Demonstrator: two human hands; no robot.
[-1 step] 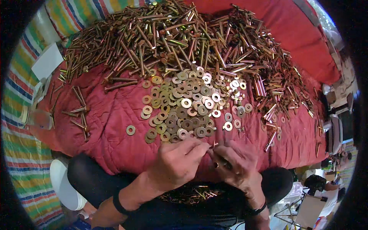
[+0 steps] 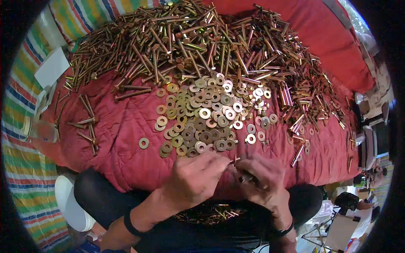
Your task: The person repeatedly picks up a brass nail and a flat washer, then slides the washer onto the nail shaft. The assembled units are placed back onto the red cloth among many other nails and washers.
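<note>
Red quilt, washers heaped. Left hand and right hand pinched close, both seemingly gripping a small metal piece; blurred.

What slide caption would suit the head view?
Left hand and right hand close together before washers on red cloth, bolts piled beyond.

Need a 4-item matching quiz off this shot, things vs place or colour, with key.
Column 1
1. Bolt heap
2. Washers pile
3. Tub
4. Wristbands

Column 2
A. Black
B. White, beside the left knee
C. Far side of the red cloth
D. Middle of the cloth, just beyond the left hand

Pairs: 1-C, 2-D, 3-B, 4-A
</note>
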